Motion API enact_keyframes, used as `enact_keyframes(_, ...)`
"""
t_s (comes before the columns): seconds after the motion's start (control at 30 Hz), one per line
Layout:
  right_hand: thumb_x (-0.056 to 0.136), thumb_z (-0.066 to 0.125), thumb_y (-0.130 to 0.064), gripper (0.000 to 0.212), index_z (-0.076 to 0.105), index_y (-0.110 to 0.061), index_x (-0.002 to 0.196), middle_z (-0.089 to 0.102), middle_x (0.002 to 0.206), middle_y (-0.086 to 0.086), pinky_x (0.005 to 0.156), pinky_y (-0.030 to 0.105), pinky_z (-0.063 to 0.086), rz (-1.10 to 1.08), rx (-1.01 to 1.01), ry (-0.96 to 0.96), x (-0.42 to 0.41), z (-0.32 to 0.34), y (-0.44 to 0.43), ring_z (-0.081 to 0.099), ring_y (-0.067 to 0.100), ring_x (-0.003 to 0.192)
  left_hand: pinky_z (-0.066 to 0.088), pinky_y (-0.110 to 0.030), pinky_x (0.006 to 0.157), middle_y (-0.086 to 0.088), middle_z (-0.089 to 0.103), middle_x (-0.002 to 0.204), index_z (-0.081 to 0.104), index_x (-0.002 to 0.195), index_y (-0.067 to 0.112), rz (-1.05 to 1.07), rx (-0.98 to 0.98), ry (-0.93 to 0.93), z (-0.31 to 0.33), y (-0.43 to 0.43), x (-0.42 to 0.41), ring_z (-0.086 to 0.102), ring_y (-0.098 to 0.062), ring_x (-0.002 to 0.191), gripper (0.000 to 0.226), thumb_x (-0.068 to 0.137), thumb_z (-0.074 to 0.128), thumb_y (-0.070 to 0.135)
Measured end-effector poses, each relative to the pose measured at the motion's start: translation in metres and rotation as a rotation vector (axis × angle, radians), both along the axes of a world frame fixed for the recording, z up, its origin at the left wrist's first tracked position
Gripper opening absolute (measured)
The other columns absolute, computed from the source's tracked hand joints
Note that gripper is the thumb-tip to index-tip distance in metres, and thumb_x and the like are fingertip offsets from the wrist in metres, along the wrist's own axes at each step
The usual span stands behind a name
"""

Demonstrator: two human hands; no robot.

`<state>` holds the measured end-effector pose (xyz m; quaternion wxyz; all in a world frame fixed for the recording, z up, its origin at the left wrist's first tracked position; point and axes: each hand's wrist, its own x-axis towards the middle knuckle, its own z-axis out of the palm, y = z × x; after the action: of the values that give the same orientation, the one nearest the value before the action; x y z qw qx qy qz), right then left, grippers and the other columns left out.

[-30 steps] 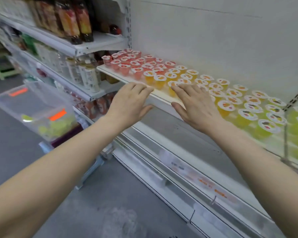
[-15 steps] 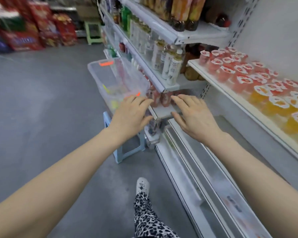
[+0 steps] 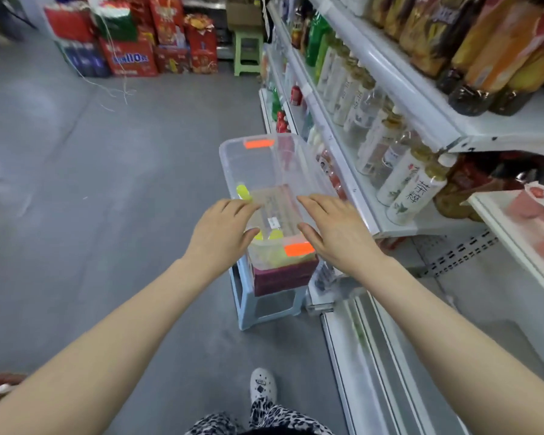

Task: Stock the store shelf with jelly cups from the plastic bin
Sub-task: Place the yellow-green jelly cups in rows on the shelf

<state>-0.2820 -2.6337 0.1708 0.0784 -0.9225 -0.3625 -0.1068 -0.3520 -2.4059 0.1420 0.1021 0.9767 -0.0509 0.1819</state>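
A clear plastic bin with orange handle tabs stands on a pale blue stool beside the shelving. A few yellow-green jelly cups lie inside it. My left hand hovers over the bin's near left corner, fingers straight, holding nothing. My right hand hovers over the near right corner, also flat and empty. Red jelly cups sit on the white store shelf at the far right edge.
Bottled drinks fill the shelves to the right of the bin. Stacked red boxes and a green stool stand at the aisle's far end. Grey floor lies to the left. My shoe is below.
My view has swung left from the jelly shelf to the bin. Both hands left the shelf edge and now reach over the bin's near end.
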Motion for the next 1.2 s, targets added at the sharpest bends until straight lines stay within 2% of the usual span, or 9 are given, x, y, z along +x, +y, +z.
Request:
enact_keyframes(0.3, 0.091, 0.039, -0.039, 0.053, 0.057, -0.008, 0.13, 0.064, 0.118, 0.012, 0.086, 0.048, 0.051, 0.086, -0.073, 0.17, 0.112, -0.055, 0.066, 0.061, 0.036, 0.104, 0.053, -0.043, 0.082, -0.009, 0.066, 0.109, 0.064, 0.12, 0.009, 0.122, -0.096, 0.128, -0.042, 0.068, 0.081, 0.061, -0.035, 0.096, 0.039, 0.083, 0.073, 0.021)
enact_keyframes(0.47, 0.089, 0.06, -0.025, 0.045, 0.056, -0.01, 0.131, 0.063, 0.119, 0.012, 0.084, 0.045, 0.048, 0.099, -0.118, 0.196, 0.158, -0.086, 0.095, 0.06, 0.036, 0.103, 0.053, -0.043, 0.081, -0.01, 0.065, 0.109, 0.065, 0.118, 0.009, 0.148, -0.14, 0.152, -0.06, 0.094, 0.129, 0.06, -0.036, 0.096, 0.036, 0.084, 0.072, 0.019)
enact_keyframes(0.6, 0.085, 0.068, -0.023, 0.051, 0.056, -0.011, 0.134, 0.063, 0.122, 0.012, 0.092, 0.043, 0.044, 0.125, -0.148, 0.298, 0.196, -0.114, 0.12, 0.059, 0.035, 0.109, 0.055, -0.042, 0.076, -0.012, 0.063, 0.114, 0.065, 0.118, 0.008, 0.216, -0.19, 0.172, -0.079, 0.099, 0.157, 0.059, -0.036, 0.096, 0.039, 0.082, 0.074, 0.02)
enact_keyframes(0.83, 0.091, 0.058, -0.02, 0.056, 0.042, -0.019, 0.144, 0.047, 0.145, 0.005, 0.106, 0.038, 0.035, 0.264, -0.332, 0.518, 0.268, -0.185, 0.178, 0.046, 0.028, 0.13, 0.045, -0.043, 0.098, -0.011, 0.05, 0.136, 0.049, 0.137, 0.011, 0.415, -0.28, 0.278, -0.103, 0.092, 0.18, 0.048, -0.033, 0.121, 0.056, 0.09, 0.055, 0.04)
enact_keyframes(0.93, 0.09, 0.056, -0.021, 0.049, 0.047, -0.02, 0.137, 0.047, 0.144, 0.004, 0.102, 0.042, 0.04, 0.326, -0.381, 0.606, 0.285, -0.214, 0.2, 0.047, 0.031, 0.128, 0.046, -0.04, 0.099, -0.01, 0.053, 0.132, 0.05, 0.136, 0.008, 0.458, -0.268, 0.264, -0.104, 0.086, 0.184, 0.051, -0.032, 0.118, 0.06, 0.088, 0.043, 0.044)
enact_keyframes(1.07, 0.092, 0.057, -0.026, 0.045, 0.045, -0.017, 0.135, 0.051, 0.135, 0.007, 0.094, 0.041, 0.042, 0.396, -0.378, 0.588, 0.294, -0.245, 0.21, 0.049, 0.034, 0.12, 0.045, -0.039, 0.099, -0.012, 0.057, 0.128, 0.051, 0.135, 0.006, 0.504, -0.23, 0.264, -0.107, 0.079, 0.187, 0.053, -0.032, 0.114, 0.058, 0.088, 0.044, 0.038)
enact_keyframes(1.2, 0.086, 0.064, -0.037, 0.034, 0.054, -0.019, 0.113, 0.061, 0.117, 0.007, 0.082, 0.036, 0.041, 0.395, -0.406, 0.521, 0.29, -0.262, 0.207, 0.052, 0.031, 0.109, 0.038, -0.035, 0.102, -0.012, 0.056, 0.128, 0.048, 0.138, 0.006, 0.548, -0.213, 0.273, -0.111, 0.072, 0.186, 0.051, -0.03, 0.115, 0.055, 0.091, 0.045, 0.033)
